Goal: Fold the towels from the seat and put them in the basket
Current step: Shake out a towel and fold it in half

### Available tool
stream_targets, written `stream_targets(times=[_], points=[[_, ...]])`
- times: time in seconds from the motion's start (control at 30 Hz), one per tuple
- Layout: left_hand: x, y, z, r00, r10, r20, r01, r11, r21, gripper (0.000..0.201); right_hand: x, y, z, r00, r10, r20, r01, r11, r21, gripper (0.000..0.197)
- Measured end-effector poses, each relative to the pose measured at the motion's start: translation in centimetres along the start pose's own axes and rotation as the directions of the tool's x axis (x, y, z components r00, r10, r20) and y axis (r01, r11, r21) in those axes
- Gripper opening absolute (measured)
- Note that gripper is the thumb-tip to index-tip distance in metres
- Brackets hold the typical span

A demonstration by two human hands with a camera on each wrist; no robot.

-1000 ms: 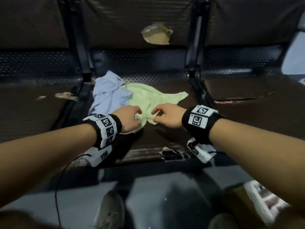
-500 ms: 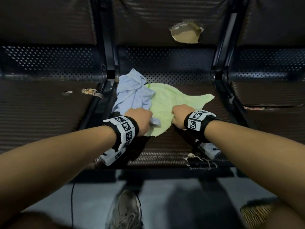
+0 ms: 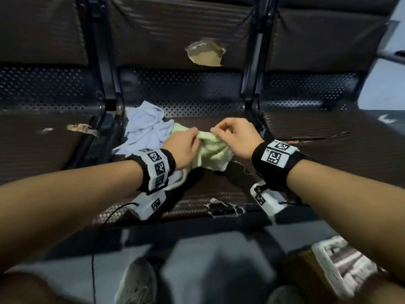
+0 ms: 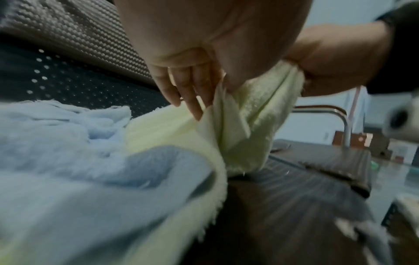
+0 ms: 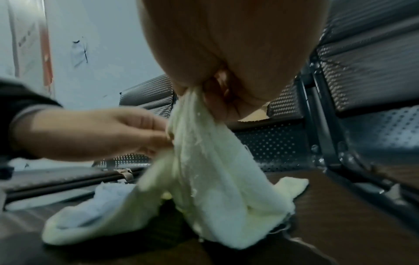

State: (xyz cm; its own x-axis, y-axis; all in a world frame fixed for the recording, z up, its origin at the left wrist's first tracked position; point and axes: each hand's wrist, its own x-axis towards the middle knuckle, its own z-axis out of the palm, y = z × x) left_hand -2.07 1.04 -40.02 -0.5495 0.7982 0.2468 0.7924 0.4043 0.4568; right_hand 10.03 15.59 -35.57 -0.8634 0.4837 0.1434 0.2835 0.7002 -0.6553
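A pale green towel (image 3: 211, 151) hangs bunched above the middle seat (image 3: 219, 183), lifted by both hands. My left hand (image 3: 186, 142) pinches its upper edge on the left, and my right hand (image 3: 232, 134) pinches the same edge just to the right. The cloth droops from the two grips, its lower end still on the seat, as the right wrist view shows for the green towel (image 5: 215, 188). A light blue towel (image 3: 145, 130) lies crumpled behind and left of it, partly under the green towel (image 4: 181, 136). The basket (image 3: 341, 266) stands on the floor at the lower right.
Dark perforated bench seats run left and right, split by black metal frames (image 3: 109, 106). The backrest has a torn hole (image 3: 205, 54). The seat's front edge is ripped (image 3: 223, 208). My shoes (image 3: 137, 281) rest on the grey floor below.
Both hands have risen off the seat with the green towel's edge, so the cloth that lay spread flat now hangs bunched between them. The blue towel has stayed put.
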Motion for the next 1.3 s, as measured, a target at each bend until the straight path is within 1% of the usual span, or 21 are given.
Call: stream_targets(times=[0.07, 0.1, 0.2, 0.27, 0.33, 0.4, 0.43, 0.47, 0.5, 0.53, 0.6, 0.7, 0.77, 0.9, 0.97, 1.03, 1.07, 1.1, 1.13, 1.2, 1.3], points=[[0.8, 1.8, -0.7, 0.996, -0.026, -0.085, 0.011, 0.984, -0.181, 0.018, -0.8, 0.8, -1.4, 0.999, 0.025, 0.026, -0.024, 0.999, -0.036, 0.042], [1.1, 2.8, -1.0, 0.993, -0.025, -0.115, -0.004, 0.971, -0.238, 0.019, -1.1, 1.3, -1.9, 0.996, 0.053, 0.066, -0.047, 0.996, -0.078, 0.044], [1.7, 5.1, -1.5, 0.991, 0.029, -0.133, -0.071, 0.945, -0.318, 0.022, -1.6, 2.1, -3.1, 0.981, 0.118, 0.154, -0.063, 0.944, -0.325, 0.030], [1.8, 5.8, -1.6, 0.995, 0.052, -0.080, -0.077, 0.931, -0.356, 0.027, -1.8, 2.0, -4.0, 0.987, 0.128, 0.099, -0.094, 0.951, -0.296, 0.021], [1.8, 5.7, -1.8, 0.998, 0.033, 0.050, -0.020, 0.967, -0.253, 0.042, -1.9, 1.6, -5.1, 0.995, 0.097, -0.002, -0.095, 0.976, -0.195, 0.018], [1.8, 4.7, -1.7, 0.985, 0.003, 0.172, -0.006, 1.000, 0.019, 0.035, -1.7, 1.2, -6.1, 0.992, 0.081, -0.092, -0.091, 0.990, -0.109, 0.018], [1.9, 4.4, -1.9, 0.983, -0.021, 0.181, -0.004, 0.991, 0.133, 0.022, -1.6, 1.1, -6.3, 0.990, 0.082, -0.117, -0.091, 0.993, -0.071, 0.018], [2.0, 4.1, -2.3, 0.986, -0.052, 0.156, 0.024, 0.984, 0.176, 0.011, -1.5, 1.2, -6.5, 0.988, 0.090, -0.129, -0.096, 0.995, -0.037, 0.017], [2.2, 4.1, -2.7, 0.990, -0.087, 0.110, 0.068, 0.984, 0.164, 0.013, -1.3, 1.2, -6.5, 0.986, 0.102, -0.135, -0.104, 0.995, -0.007, 0.018], [2.7, 4.1, -3.2, 0.991, -0.119, 0.064, 0.112, 0.989, 0.098, 0.018, -1.3, 1.2, -6.6, 0.984, 0.118, -0.135, -0.116, 0.993, 0.022, 0.020], [4.1, 4.6, -4.5, 0.982, -0.184, -0.031, 0.177, 0.972, -0.156, 0.022, -1.0, 1.0, -6.6, 0.982, 0.133, -0.132, -0.125, 0.990, 0.069, 0.027], [6.0, 6.8, -6.7, 0.967, -0.215, -0.134, 0.123, 0.861, -0.494, 0.021, 0.0, -0.2, -6.9, 0.987, 0.126, -0.102, -0.111, 0.984, 0.141, 0.029], [6.3, 8.3, -7.7, 0.971, -0.196, -0.134, 0.074, 0.788, -0.612, 0.012, 0.8, -1.6, -7.1, 0.984, 0.142, -0.105, -0.111, 0.960, 0.258, 0.028], [6.5, 9.2, -9.2, 0.968, -0.232, -0.093, 0.123, 0.767, -0.629, 0.024, 1.8, -3.8, -7.7, 0.996, 0.058, -0.075, -0.035, 0.960, 0.276, 0.057], [6.8, 9.1, -10.5, 0.957, -0.271, -0.101, 0.149, 0.761, -0.632, 0.020, 2.4, -4.3, -7.8, 0.996, 0.042, -0.083, -0.017, 0.961, 0.276, 0.064], [7.0, 9.1, -11.9, 0.935, -0.329, -0.130, 0.196, 0.789, -0.583, 0.023, 2.7, -4.6, -7.7, 0.969, 0.056, -0.242, -0.022, 0.990, 0.138, 0.069], [7.1, 9.0, -12.3, 0.925, -0.351, -0.147, 0.213, 0.797, -0.566, 0.026, 2.6, -4.8, -7.5, 0.935, 0.058, -0.351, -0.047, 0.998, 0.039, 0.065], [7.1, 9.0, -12.5, 0.919, -0.363, -0.151, 0.221, 0.793, -0.567, 0.028, 2.6, -5.1, -7.3, 0.899, 0.052, -0.435, -0.069, 0.997, -0.024, 0.056], [6.9, 9.1, -12.7, 0.922, -0.362, -0.135, 0.225, 0.786, -0.576, 0.029, 2.3, -5.4, -7.0, 0.885, 0.058, -0.463, -0.083, 0.996, -0.035, 0.044], [6.3, 9.4, -12.7, 0.933, -0.348, -0.088, 0.236, 0.780, -0.579, 0.027, 1.8, -5.9, -6.1, 0.926, 0.105, -0.363, -0.093, 0.994, 0.050, 0.029], [5.3, 9.5, -12.6, 0.940, -0.341, -0.023, 0.268, 0.776, -0.571, 0.031, 1.1, -6.0, -4.4, 0.994, 0.065, -0.092, -0.040, 0.967, 0.253, 0.013]])
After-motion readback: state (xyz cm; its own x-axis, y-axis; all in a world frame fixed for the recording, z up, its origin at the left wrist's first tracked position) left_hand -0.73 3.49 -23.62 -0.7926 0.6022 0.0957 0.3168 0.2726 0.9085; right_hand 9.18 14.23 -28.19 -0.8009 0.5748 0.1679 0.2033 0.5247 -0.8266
